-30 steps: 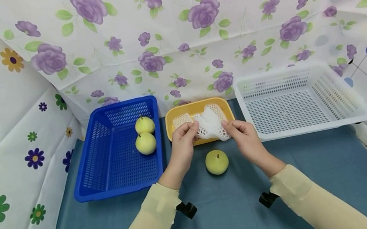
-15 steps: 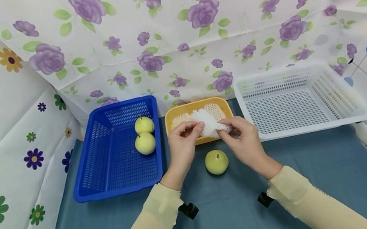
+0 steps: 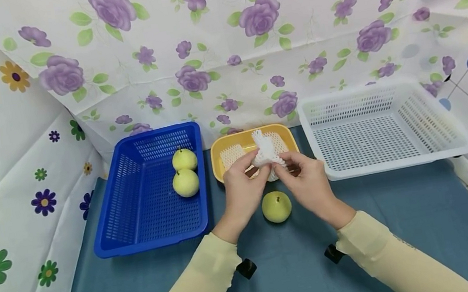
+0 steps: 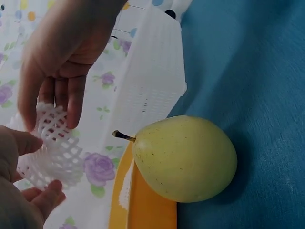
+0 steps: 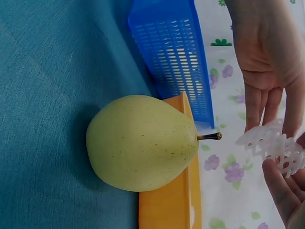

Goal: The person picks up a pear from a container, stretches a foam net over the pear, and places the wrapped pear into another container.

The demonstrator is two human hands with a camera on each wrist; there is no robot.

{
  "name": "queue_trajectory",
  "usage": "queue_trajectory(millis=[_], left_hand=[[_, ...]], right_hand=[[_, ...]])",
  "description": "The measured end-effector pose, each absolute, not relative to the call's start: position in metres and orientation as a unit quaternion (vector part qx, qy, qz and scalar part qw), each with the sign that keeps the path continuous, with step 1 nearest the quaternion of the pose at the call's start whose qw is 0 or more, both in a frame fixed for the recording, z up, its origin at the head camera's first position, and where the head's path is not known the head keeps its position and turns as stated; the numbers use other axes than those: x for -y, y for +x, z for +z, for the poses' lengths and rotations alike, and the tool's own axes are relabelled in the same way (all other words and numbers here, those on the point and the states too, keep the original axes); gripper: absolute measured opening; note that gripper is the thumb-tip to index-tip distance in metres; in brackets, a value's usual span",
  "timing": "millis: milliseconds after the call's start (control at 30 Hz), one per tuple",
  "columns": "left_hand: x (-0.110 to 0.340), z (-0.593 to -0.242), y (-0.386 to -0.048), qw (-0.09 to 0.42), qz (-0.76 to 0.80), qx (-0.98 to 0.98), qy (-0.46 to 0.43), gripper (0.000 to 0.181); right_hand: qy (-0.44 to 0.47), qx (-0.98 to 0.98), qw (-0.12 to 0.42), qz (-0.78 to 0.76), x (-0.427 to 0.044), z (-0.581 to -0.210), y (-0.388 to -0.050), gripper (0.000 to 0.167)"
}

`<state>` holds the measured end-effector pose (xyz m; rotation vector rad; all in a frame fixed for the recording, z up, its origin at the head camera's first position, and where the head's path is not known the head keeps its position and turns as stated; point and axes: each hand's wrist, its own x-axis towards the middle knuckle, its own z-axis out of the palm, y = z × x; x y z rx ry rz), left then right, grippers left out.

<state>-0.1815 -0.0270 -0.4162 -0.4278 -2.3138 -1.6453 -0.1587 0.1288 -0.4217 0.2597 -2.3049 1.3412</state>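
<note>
Between the person's fingertips, above the near side of a yellow tray (image 3: 217,151), hangs a white foam net (image 3: 265,146), its narrow end pointing to 12 o'clock, away from the person. The left hand (image 3: 240,189) pinches it from the 9 o'clock side and the right hand (image 3: 309,178) from the 3 o'clock side, thumbs nearly meeting; whether its mouth is spread cannot be told. A pear (image 3: 277,206) stands upright, stem up, at 6 o'clock from those fingers, touched by neither hand and about equally near to both. Toward 12 the tray is just beside the pear; toward 6, bare teal cloth (image 3: 291,284) leaves open room between the forearms. Farther out, a blue basket (image 3: 148,209) holding two more pears (image 3: 186,182) sits at 10 o'clock, a white basket (image 3: 365,141) at 2.
</note>
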Motion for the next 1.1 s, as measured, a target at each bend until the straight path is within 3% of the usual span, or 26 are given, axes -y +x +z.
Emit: queue_trajectory(millis=[233,400,567,733,1000,1100], left_hand=[[0.027,-0.415,-0.177,0.191,-0.481,0.844,-0.143,0.027],[0.03,-0.416,-0.175,0.229,-0.457,0.849,-0.133,0.024],[0.032,-0.415,-0.176,0.265,-0.451,0.842,-0.132,0.019],[0.033,-0.416,-0.179,0.281,-0.45,0.84,-0.116,0.013],[0.028,-0.416,-0.181,0.219,-0.591,0.774,-0.068,0.011],[0.026,-0.416,-0.182,0.204,-0.625,0.751,-0.056,0.01]], right_hand=[[0.069,0.863,0.269,0.423,-0.128,-0.42,-0.162,0.016],[0.049,0.887,0.301,0.347,-0.132,-0.418,-0.164,0.019],[0.044,0.903,0.293,0.312,-0.136,-0.417,-0.166,0.017],[0.021,0.905,0.22,0.365,-0.139,-0.414,-0.166,0.021],[-0.057,0.731,0.012,0.68,-0.135,-0.402,-0.169,0.022],[-0.085,0.656,-0.016,0.75,-0.133,-0.4,-0.17,0.024]])
